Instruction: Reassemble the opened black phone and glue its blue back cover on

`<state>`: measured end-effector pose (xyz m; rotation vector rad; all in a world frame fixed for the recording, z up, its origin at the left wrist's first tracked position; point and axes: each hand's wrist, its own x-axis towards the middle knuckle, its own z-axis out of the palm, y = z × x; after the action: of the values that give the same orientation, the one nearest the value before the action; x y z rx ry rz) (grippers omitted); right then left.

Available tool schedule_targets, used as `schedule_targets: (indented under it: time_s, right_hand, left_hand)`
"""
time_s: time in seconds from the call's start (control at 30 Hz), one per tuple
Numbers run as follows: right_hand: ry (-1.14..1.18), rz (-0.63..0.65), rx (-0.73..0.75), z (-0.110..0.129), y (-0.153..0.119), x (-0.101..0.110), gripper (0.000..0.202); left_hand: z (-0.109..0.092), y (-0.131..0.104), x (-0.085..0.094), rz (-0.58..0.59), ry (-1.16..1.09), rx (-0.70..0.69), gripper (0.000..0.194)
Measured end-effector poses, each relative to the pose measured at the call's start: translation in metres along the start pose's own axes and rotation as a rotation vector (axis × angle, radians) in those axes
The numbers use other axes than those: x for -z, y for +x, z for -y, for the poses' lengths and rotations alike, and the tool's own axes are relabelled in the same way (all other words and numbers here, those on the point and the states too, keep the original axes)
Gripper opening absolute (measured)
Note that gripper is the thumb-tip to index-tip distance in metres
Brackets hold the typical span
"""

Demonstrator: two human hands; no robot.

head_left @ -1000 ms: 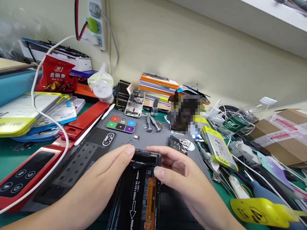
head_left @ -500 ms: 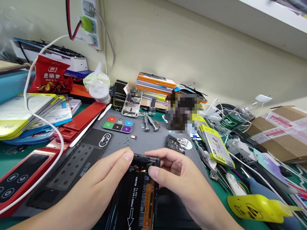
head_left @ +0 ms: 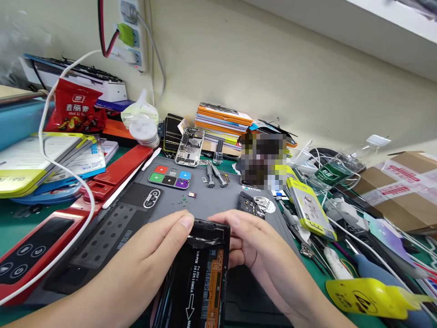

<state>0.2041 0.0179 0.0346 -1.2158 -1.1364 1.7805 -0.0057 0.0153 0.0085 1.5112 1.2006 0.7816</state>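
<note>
An opened smartphone (head_left: 196,291) stands tilted toward me, its inside showing a black flex labelled SUB-PCB and an orange flex strip. My left hand (head_left: 150,255) is closed round its left side, thumb at the top edge. At the upper right corner, my right hand (head_left: 261,250) touches the top edge and side with its fingers curled. Across the bay under the top edge lies a crumpled dark strip (head_left: 205,241). Left of the phone rests a detached back cover (head_left: 119,228) with a camera opening. Beyond my hands are a tiny metal part (head_left: 192,195) and a black circuit module (head_left: 251,205).
A grey mat (head_left: 218,200) carries a colour-coded screw tray (head_left: 170,176), precision screwdrivers (head_left: 214,175) and another opened phone (head_left: 190,146). A red device (head_left: 44,248) lies left under a white cable. Tools, a yellow bottle (head_left: 368,296) and a cardboard box (head_left: 399,191) crowd the right.
My right thumb has left the phone's upper interior and my right hand now sits at the top edge and side. The dark strip there shows more fully. The view has shifted slightly.
</note>
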Motion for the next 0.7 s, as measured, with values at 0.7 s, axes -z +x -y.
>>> schedule_targets:
  time_s: [0.7]
  right_hand:
    - [-0.104,0.066,-0.078,0.0051,0.0025,0.0056,0.035]
  left_hand:
    - [-0.0001,0.0009,-0.0021,0.297,-0.473,0.339,0.043]
